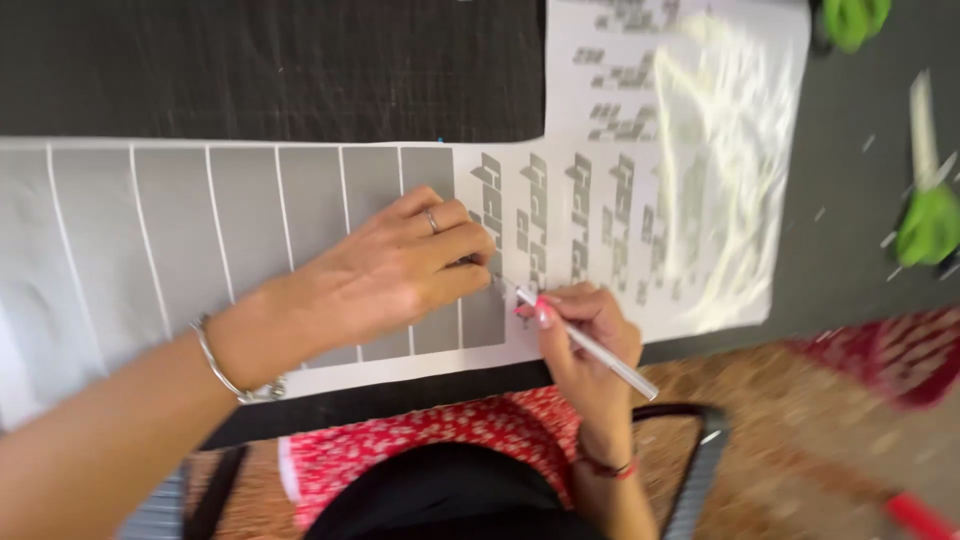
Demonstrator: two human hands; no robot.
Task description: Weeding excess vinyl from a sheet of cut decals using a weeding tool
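Sheet (250,215) of grey vinyl, cut into strips and shapes on white backing, lies flat across a dark table (270,60). Pile of pale peeled scraps (720,170) sits on its far right part. Left hand (395,265) presses down on the sheet, fingertips pinched together at a strip edge. Right hand (585,330) pinches a thin white-barrelled tool (590,345), tip touching the sheet just beside the left fingertips. Green scissors (930,225) lie well apart, right.

Grey vinyl sheet spread across a dark table

A dark table (270,65) carries a white-backed sheet of grey strips and cut shapes (250,240), a heap of pale peeled trimmings (725,170) and green-handled scissors (925,225).
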